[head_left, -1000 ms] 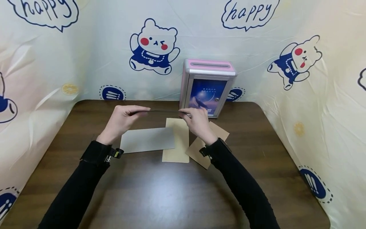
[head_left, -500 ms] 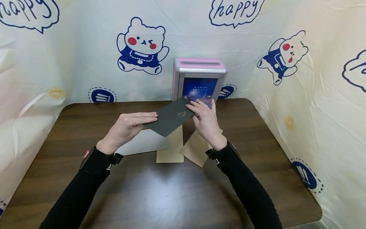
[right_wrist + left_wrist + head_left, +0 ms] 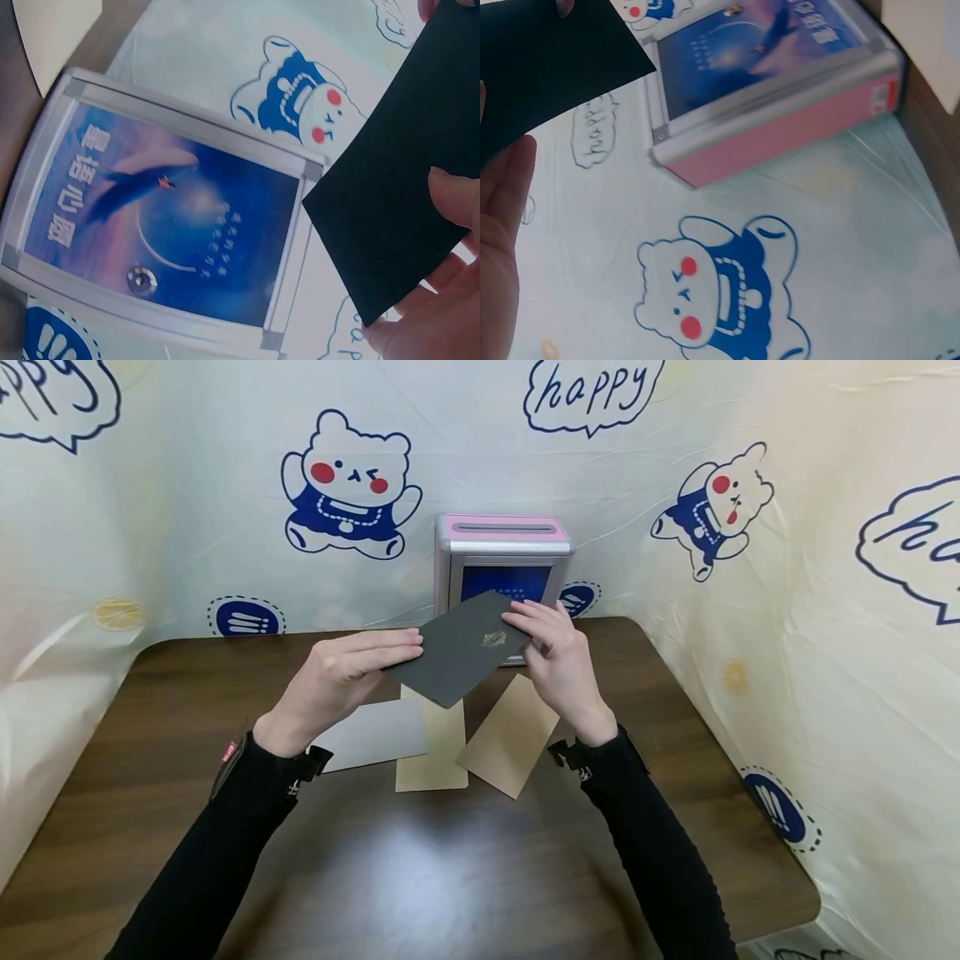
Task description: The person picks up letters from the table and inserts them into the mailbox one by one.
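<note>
Both hands hold a dark grey envelope point(image 3: 459, 650) with a small gold print, raised in front of the metal box in the head view. My left hand point(image 3: 341, 681) pinches its left corner, long fingers on top. My right hand point(image 3: 564, 664) grips the right corner; in the right wrist view its thumb point(image 3: 454, 196) presses on the black underside. Below on the table lie a white envelope point(image 3: 378, 732), a cream envelope point(image 3: 431, 768) partly under it, and a light brown envelope point(image 3: 510, 735) turned at an angle.
A silver box point(image 3: 504, 550) with a pink top, a slot and a blue front panel stands at the table's back edge. Printed cloth point(image 3: 225, 485) surrounds the brown wooden table point(image 3: 360, 877) at the back and sides.
The dark envelope, first seen edge-on, has been tilted so its printed face shows, and lifted slightly. The right hand has turned, fingers spread upward. The view has swung right.
</note>
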